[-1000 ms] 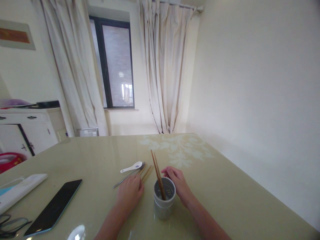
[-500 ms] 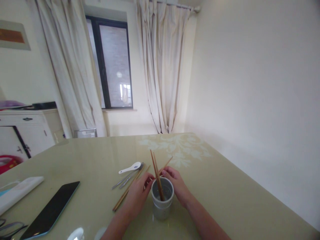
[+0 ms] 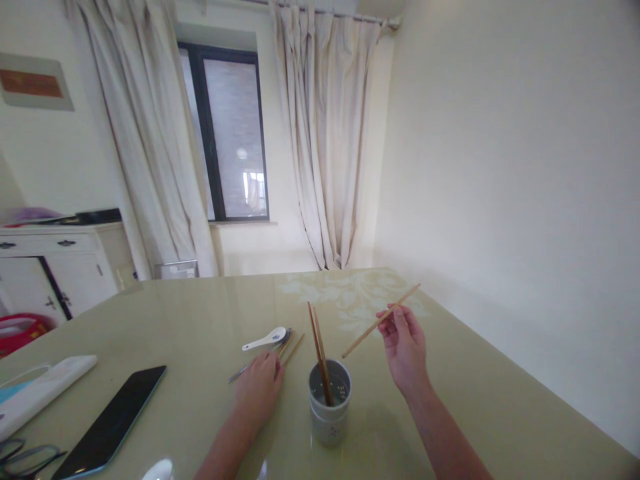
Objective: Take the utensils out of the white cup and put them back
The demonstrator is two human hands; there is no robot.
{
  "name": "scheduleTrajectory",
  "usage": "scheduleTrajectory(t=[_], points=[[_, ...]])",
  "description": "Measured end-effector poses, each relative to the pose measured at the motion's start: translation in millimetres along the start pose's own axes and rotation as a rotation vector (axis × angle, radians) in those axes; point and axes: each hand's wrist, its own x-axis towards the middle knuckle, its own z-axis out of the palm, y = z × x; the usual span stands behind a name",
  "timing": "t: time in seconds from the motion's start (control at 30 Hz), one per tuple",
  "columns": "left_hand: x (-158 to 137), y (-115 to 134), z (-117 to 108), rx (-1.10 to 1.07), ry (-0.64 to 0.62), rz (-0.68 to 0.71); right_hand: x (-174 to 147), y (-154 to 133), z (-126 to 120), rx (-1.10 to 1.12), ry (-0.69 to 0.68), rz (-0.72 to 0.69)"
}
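Note:
A wooden chopstick (image 3: pixel 367 338) is pinched in my right hand (image 3: pixel 406 347), held slanted in the air to the right of the cup. Low over the table, my left hand (image 3: pixel 257 385) has its fingers closed around wooden chopsticks (image 3: pixel 293 350) that lie there; their near ends are hidden beneath it. Between my hands stands a grey cup (image 3: pixel 330 427) with upright chopsticks (image 3: pixel 320 347) leaning in it. Just beyond my left hand lie a white spoon (image 3: pixel 267 339) and some thin metal utensils (image 3: pixel 237 375), partly covered by the hand.
On the left of the table (image 3: pixel 200 313) are a black-screened phone (image 3: pixel 113 420), a white power strip (image 3: pixel 47 393) and dark-rimmed glasses (image 3: pixel 30 460). A shiny white object (image 3: pixel 159 470) sits at the near edge. A wall runs along the right side.
My right hand has moved right and up, away from the cup, with a chopstick in it. My left hand has left the cup for the chopsticks on the table.

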Motion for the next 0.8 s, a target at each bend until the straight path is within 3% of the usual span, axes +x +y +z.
scheduleTrajectory(t=[0.17,0.23,0.4,0.57,0.67,0.8], points=[[-1.8,8.2,1.3,0.001,0.031,0.055,-26.6,4.3,21.9,-0.269,-0.369,0.046],[-1.9,9.7,1.4,-0.027,0.047,0.042,-32.8,8.4,26.3,-0.323,-0.436,0.05],[2.7,9.6,6.3,-0.274,0.06,0.021,-37.6,32.9,22.8,-0.397,-0.434,0.116],[1.1,20.8,14.0,-0.676,0.13,0.191,-42.9,64.2,15.4,-0.501,-0.458,0.296],[-6.9,31.9,14.0,-0.819,0.065,0.299,-47.6,71.3,15.9,-0.403,-0.52,0.408],[-11.7,37.6,10.7,-0.892,0.02,0.36,-50.1,66.6,19.6,-0.33,-0.523,0.399]])
